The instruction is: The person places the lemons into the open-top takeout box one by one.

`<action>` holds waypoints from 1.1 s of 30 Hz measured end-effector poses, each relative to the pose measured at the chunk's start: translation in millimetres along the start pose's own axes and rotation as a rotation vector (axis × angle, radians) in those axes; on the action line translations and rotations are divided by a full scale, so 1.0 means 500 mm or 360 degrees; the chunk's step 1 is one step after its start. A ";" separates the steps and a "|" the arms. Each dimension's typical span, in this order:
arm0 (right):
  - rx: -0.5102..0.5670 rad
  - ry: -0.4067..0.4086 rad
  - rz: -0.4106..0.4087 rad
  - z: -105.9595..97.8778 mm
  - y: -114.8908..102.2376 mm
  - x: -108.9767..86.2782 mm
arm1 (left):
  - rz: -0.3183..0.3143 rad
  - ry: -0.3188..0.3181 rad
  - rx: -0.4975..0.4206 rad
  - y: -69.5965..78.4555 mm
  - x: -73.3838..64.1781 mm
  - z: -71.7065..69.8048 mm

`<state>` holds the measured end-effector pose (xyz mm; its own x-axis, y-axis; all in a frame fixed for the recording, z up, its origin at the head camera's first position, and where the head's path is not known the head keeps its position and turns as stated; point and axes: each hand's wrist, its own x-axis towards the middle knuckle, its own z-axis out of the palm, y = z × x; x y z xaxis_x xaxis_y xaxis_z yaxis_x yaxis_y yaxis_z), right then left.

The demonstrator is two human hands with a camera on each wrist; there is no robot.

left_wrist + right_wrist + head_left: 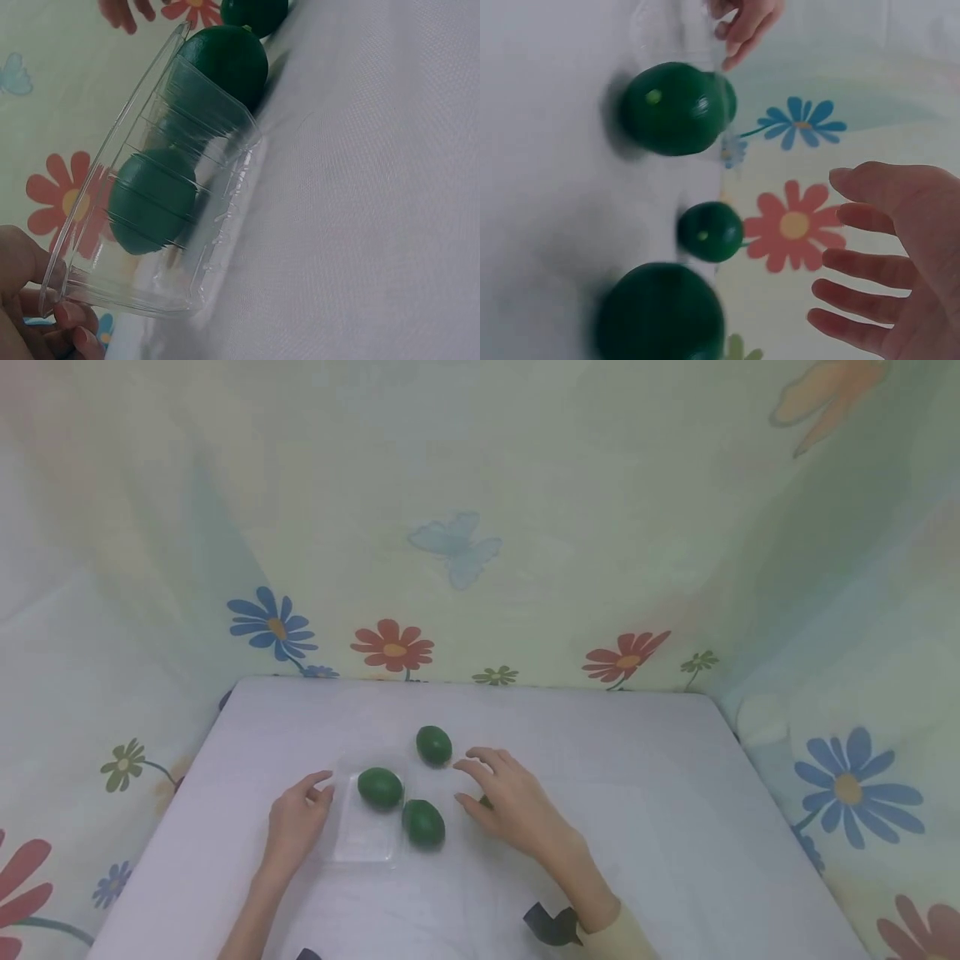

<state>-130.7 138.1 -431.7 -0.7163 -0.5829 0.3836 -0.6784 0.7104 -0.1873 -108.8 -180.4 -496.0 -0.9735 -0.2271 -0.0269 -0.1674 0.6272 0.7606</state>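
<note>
My left hand [296, 822] pinches the left rim of a clear plastic tray [187, 289] between thumb and fingers. Inside the tray lies a dark green, smooth, egg-shaped fruit [380, 788], lime-like in look. A second such fruit [423, 824] sits on the cloth close by the tray's right side, and a third [434, 746] lies farther back. Over the cloth to the right, my right hand [517, 802] hovers with fingers spread and slightly bent, holding nothing. Another green fruit [660, 311] is below it, mostly hidden by the hand in the head view.
A white cloth [660, 827] covers the table. Patterned curtains with flowers and butterflies hang behind it and at both sides. A dark strap-like piece [551, 925] shows by the right wrist.
</note>
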 end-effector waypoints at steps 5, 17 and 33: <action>0.0010 -0.0033 0.0071 0.021 0.026 -0.026 | -0.0008 -0.0003 0.0004 0.002 0.000 -0.002; -0.0012 -0.0247 0.0244 0.069 0.057 -0.076 | -0.0051 -0.0017 0.0010 0.004 0.002 0.002; 0.0021 -0.0103 0.0217 0.132 0.071 -0.092 | -0.0075 -0.0030 -0.0006 0.003 0.001 -0.001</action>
<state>-132.4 164.2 -515.5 -0.8106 -0.5059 0.2951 -0.5760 0.7796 -0.2457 -109.6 -180.1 -494.8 -0.9673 -0.2422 -0.0750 -0.2126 0.6134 0.7606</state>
